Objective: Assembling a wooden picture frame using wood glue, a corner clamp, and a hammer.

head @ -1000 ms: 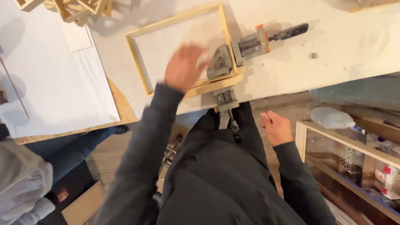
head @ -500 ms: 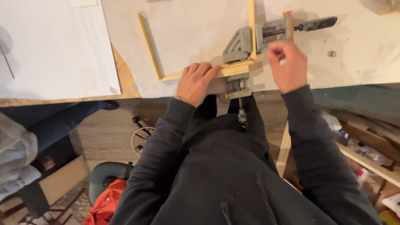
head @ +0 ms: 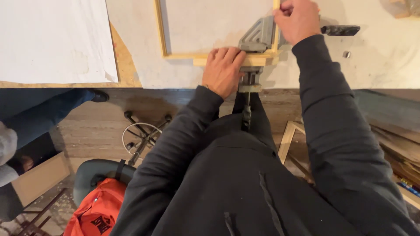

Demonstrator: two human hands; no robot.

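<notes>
Workbench | left hand flat on wooden frame | right hand gripping corner clamp

pale wooden frame, grey corner clamp, orange bag

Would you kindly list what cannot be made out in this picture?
- Head view: the wooden frame is cut off by the top edge.
- The right hand hides whatever it grips at the corner clamp.
- The left hand covers part of the frame's near rail.
</notes>
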